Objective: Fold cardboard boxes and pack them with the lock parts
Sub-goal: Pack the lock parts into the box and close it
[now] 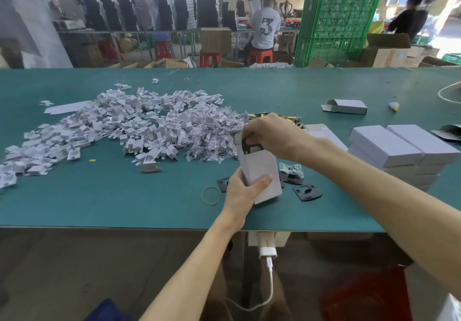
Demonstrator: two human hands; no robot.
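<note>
Box (259,171) stands tilted above the green desk (124,203), left hand (243,191) fingers gripping its lower end; right hand (272,133) fingers pinch a black plate (252,146) at its open top.

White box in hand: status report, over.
Left hand grips white box near upright, top open. Right hand pinches black lock plate at its mouth, partly in. Spare plate and rubber band on mat alongside, not blocking.
</note>
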